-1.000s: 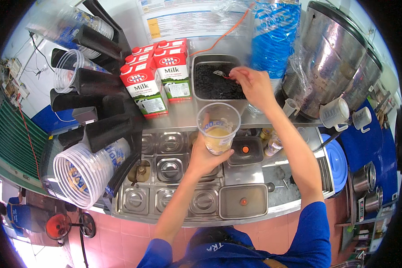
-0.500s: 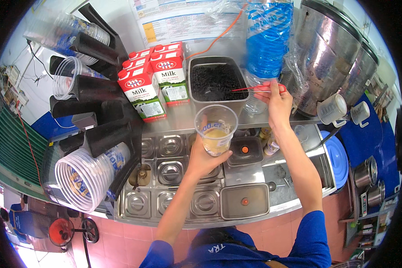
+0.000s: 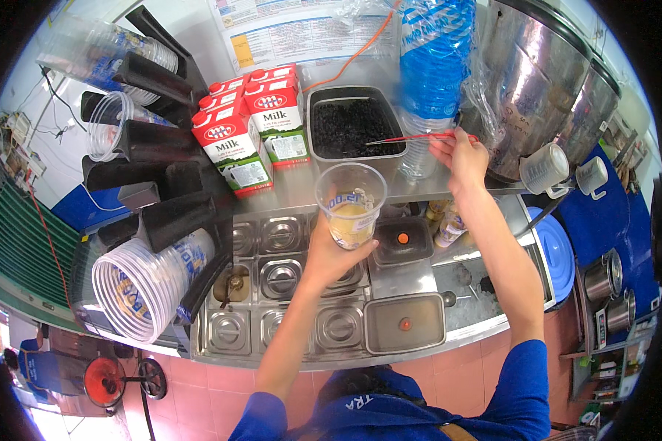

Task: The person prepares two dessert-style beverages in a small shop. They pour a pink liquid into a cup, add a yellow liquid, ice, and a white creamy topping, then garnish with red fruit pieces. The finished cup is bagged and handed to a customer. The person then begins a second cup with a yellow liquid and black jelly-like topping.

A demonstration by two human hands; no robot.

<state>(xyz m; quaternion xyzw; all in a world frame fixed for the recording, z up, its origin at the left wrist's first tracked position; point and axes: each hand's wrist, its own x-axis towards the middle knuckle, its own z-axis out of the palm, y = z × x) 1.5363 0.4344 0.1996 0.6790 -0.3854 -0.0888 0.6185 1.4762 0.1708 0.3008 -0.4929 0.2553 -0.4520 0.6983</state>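
Observation:
A clear plastic cup (image 3: 351,204) with blue print and a pale tan filling in its lower part stands upright in my left hand (image 3: 332,253), whose fingers wrap round its side. Just beyond it, a deep rectangular tub (image 3: 357,156) holds a mass of small black pieces (image 3: 346,126) that look like tapioca pearls. My right hand (image 3: 463,160) is closed on a thin red-handled utensil (image 3: 419,138). Its metal end reaches over the tub's right side, at the black pieces; the tip's shape is too unclear to name.
Red-and-white milk cartons (image 3: 232,147) stand left of the tub. A black rack (image 3: 162,151) with stacked cups (image 3: 143,290) is at the left. Wrapped blue-printed cups (image 3: 434,66) and large steel urns (image 3: 533,88) stand right. Lidded steel pans (image 3: 279,279) fill the counter below.
My right hand has moved slightly right, and the utensil's metal end now shows over the black pieces. The cup in my left hand has shifted slightly up and left.

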